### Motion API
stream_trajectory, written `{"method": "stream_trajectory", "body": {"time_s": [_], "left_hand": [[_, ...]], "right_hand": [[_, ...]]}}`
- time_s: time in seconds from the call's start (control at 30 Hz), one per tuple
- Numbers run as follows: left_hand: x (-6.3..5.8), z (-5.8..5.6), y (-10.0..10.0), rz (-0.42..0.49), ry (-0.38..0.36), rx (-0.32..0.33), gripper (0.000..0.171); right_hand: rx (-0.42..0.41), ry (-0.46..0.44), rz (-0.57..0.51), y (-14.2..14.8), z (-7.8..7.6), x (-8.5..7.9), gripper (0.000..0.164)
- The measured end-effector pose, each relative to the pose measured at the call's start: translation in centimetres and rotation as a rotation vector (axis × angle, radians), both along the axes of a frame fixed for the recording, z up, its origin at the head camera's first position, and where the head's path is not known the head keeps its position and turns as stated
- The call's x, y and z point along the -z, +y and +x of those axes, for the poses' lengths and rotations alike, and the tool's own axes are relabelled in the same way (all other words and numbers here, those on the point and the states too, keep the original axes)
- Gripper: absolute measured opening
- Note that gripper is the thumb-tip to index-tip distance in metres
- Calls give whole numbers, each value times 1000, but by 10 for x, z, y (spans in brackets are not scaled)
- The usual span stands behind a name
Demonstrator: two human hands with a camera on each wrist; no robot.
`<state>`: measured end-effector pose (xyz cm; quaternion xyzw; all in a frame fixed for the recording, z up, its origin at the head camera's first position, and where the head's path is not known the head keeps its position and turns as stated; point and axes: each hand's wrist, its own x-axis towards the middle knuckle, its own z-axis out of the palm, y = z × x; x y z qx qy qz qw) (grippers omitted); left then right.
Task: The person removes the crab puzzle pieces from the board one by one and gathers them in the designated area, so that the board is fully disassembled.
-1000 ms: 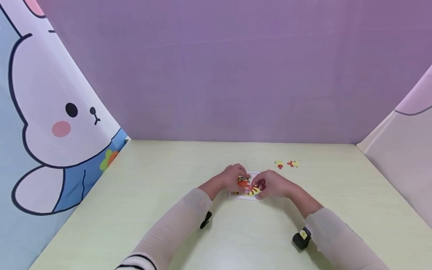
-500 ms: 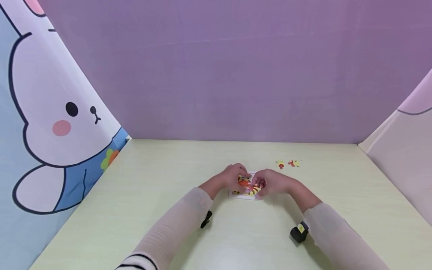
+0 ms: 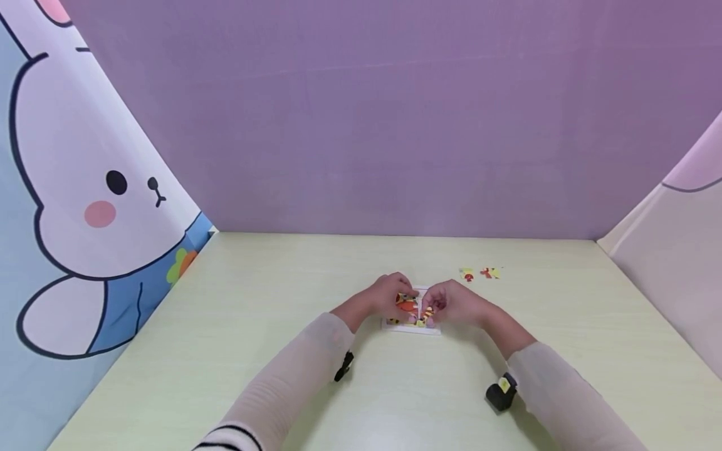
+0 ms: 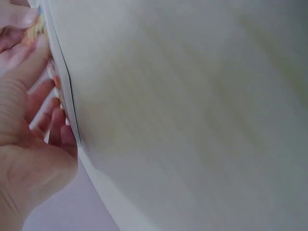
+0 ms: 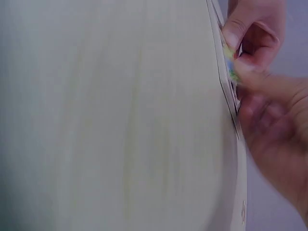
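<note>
A small jigsaw puzzle in a flat white frame [image 3: 410,331] lies on the table, printed in orange and yellow. My left hand [image 3: 389,297] rests over its left side, with fingers on the far edge and thumb near the front edge. At the right side, my right hand [image 3: 455,305] pinches a yellow striped puzzle piece [image 3: 428,313], which looks tilted up from the frame. In the right wrist view the colourful edge of the piece [image 5: 231,72] shows at the right thumb, with the left thumb close by. Both hands hide much of the picture.
Two loose puzzle pieces, one with a red shape [image 3: 467,275] and one red and yellow [image 3: 490,273], lie behind the right hand on the pale table [image 3: 254,282]. A purple wall panel [image 3: 395,125] stands at the table's back. Black wrist cameras hang under both sleeves.
The right hand's fingers have shifted slightly, and the yellow striped piece now stands more tilted, with a pale gap beside the orange part. The left hand stays in place.
</note>
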<state>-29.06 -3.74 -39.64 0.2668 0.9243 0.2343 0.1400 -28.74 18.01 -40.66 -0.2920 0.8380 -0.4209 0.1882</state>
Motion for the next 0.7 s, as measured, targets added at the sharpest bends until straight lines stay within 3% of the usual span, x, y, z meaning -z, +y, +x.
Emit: {"method": "stream_trajectory", "body": {"time_s": [0.4, 0.7], "left_hand": [[4, -2, 3, -22, 2, -4, 59], [-3, -1, 3, -42, 13, -7, 59]], "right_hand": [[43, -67, -82, 18, 3, -5, 9], [74, -24, -112, 37, 13, -21, 13]]}}
